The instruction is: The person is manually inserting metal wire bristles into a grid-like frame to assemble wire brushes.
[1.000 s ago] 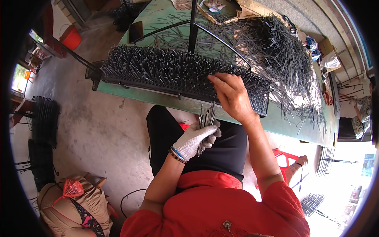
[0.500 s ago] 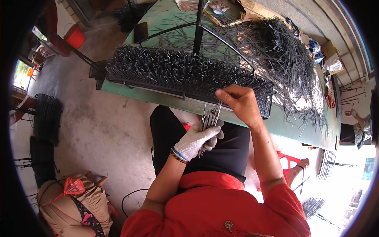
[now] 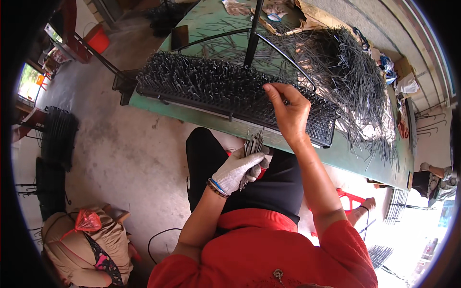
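My left hand [image 3: 238,169], in a pale knit glove, grips a bundle of thin grey metal strips [image 3: 253,144] just above my lap. The strips stick up past the fingers at slightly different angles. My bare right hand [image 3: 292,109] is over a long black perforated rack [image 3: 185,106], thumb and forefinger pinched together at the upright pieces. Whatever is between those fingertips is too small to make out. Many dark upright strips [image 3: 201,81] fill the rack densely on its left and middle; its right end shows bare holes.
The rack rests along the near edge of a green table [image 3: 384,168]. A black bar frame [image 3: 252,43] rises behind it. A large heap of loose strips [image 3: 355,72] lies at the right. A stuffed tan sack [image 3: 62,245] and stacked black racks [image 3: 57,139] stand at left.
My right hand has moved away from the bundle, up and over the rack. My left hand still holds the bundle, almost in the same place. The view has shifted slightly.
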Motion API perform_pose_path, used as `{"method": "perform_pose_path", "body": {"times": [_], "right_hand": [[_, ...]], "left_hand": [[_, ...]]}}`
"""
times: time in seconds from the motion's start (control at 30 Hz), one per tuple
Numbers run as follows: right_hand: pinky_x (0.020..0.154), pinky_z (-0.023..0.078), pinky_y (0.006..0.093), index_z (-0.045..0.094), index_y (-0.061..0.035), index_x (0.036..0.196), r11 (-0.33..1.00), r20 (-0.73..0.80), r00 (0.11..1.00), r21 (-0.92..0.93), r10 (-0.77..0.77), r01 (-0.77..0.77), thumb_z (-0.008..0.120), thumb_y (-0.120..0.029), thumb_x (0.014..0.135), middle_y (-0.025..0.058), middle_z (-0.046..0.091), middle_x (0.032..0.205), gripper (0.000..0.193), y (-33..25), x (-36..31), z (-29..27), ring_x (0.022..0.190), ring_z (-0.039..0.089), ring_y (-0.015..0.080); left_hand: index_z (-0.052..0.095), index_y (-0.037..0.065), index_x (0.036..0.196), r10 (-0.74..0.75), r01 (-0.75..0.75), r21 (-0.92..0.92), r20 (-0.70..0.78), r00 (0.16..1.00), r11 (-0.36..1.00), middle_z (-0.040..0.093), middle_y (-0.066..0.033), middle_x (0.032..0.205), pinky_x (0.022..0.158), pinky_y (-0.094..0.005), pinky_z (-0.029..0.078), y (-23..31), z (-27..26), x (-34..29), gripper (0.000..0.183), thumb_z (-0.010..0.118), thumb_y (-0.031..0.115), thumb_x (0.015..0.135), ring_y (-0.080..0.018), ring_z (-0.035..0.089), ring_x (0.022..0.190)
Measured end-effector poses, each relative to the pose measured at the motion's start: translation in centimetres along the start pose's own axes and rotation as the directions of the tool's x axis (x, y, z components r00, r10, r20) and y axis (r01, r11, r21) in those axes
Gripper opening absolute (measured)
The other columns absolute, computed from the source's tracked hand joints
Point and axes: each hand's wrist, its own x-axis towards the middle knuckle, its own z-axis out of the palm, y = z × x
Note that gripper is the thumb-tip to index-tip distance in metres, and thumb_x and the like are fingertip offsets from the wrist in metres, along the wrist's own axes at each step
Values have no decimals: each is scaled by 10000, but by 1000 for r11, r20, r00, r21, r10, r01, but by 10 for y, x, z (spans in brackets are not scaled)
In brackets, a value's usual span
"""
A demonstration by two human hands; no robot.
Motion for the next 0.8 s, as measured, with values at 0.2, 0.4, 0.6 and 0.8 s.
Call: {"method": "perform_pose_path", "body": {"times": [0.2,0.4,0.6,0.8], "right_hand": [[623,484,233,707,-11,931,992,20,994,-66,-110,111,712,-75,829,74,692,838,120,-4,-3,2,668,598,106],[618,517,275,702,-15,916,951,57,962,-148,-267,273,721,-59,802,107,687,855,123,5,-9,14,699,650,190],[617,527,297,702,-19,915,939,102,955,-179,-280,294,726,-58,790,118,681,865,132,9,-12,15,717,656,229],[681,524,341,701,-24,938,895,142,906,-157,-399,419,739,-67,766,115,675,879,181,14,-13,16,785,645,260]], "left_hand": [[635,57,1049,13,-13,-9,0,1000,1000,641,4,785,425,-158,359,1,1,-1,187,610,191,921,-14,525,541],[644,58,1025,13,-13,-26,2,1000,1000,634,10,773,423,-156,356,-3,-2,1,173,615,192,919,-16,519,526],[644,57,1028,7,-7,-35,-4,1000,999,629,5,770,422,-151,353,-2,1,1,169,608,185,924,-17,515,519],[626,45,1078,10,-9,-35,18,1000,999,627,-5,788,433,-147,360,-3,-2,1,199,588,178,935,-17,519,539]]}}
